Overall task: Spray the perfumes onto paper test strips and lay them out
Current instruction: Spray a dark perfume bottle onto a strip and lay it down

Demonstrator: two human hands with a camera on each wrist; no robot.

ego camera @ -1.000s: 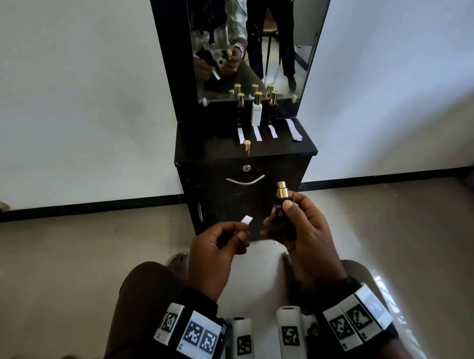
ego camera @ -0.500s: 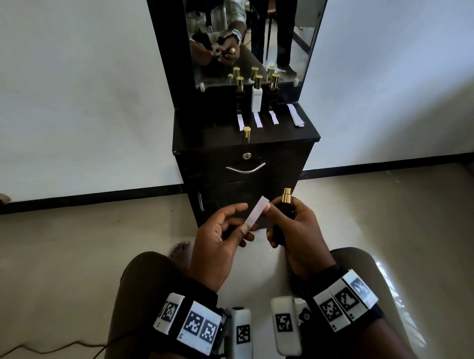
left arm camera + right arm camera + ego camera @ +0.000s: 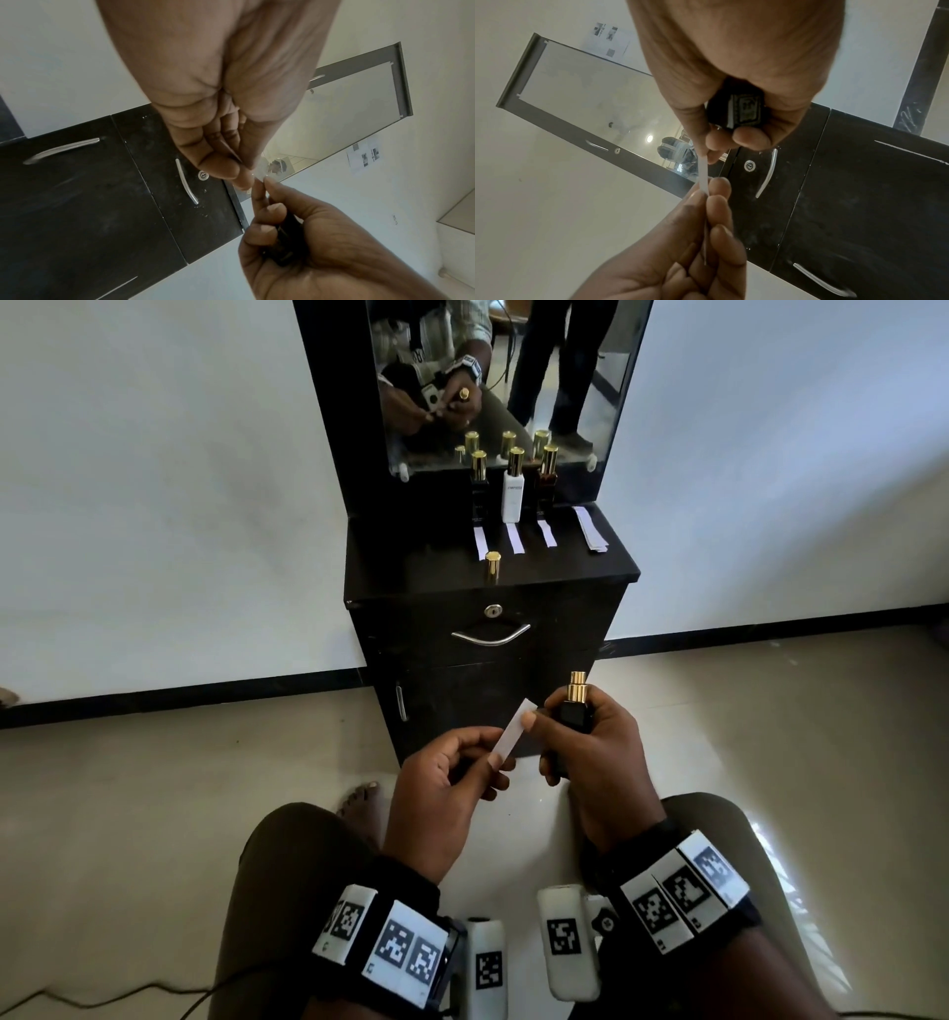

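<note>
My left hand (image 3: pixel 477 762) pinches the lower end of a white paper test strip (image 3: pixel 508 737). My right hand (image 3: pixel 580 742) grips a black perfume bottle (image 3: pixel 575 716) with a bare gold sprayer, and its thumb and forefinger also pinch the strip's upper end. In the right wrist view the strip (image 3: pixel 704 178) runs between both hands under the bottle (image 3: pixel 744 110). On the black cabinet top (image 3: pixel 411 567) stand three capped bottles (image 3: pixel 513 492), each with a strip (image 3: pixel 515 539) laid in front. A loose gold cap (image 3: pixel 492 565) stands near the front edge.
A small stack of spare strips (image 3: pixel 590 528) lies at the cabinet top's right. A mirror (image 3: pixel 503 377) rises behind the bottles and reflects a standing person. The cabinet has a drawer handle (image 3: pixel 490 636). My knees frame the tiled floor (image 3: pixel 154 814) below.
The strip has swung up from a short folded-looking end to full length, and my right fingers have taken its upper end. Both hands dropped slightly lower and closer together.
</note>
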